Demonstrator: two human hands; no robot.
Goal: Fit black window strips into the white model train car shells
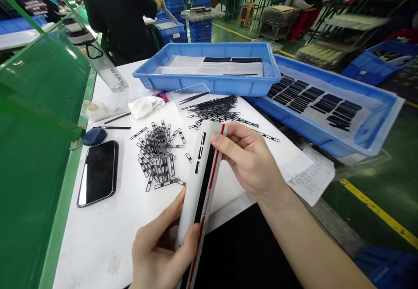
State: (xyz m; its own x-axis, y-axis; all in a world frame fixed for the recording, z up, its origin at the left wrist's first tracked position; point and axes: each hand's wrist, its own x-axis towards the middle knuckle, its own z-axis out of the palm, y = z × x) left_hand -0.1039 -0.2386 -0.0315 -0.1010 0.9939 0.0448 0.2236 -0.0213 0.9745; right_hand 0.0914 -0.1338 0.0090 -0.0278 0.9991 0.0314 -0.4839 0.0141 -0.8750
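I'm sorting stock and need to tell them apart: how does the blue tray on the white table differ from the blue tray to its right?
The left blue tray holds long pale sheets with a few dark strips. The right blue tray holds rows of short black pieces on a white liner. The left one lies square to the view, while the right one runs at an angle. Both are shallow, blue and open-topped.

The left hand (160, 247) sits near, low centre, fingers (191, 236) curled closed, thumb stretched up and away. The right hand (251, 160) lies farther off, fingertips pinched leftward, its bare forearm (310, 241) running off near right.
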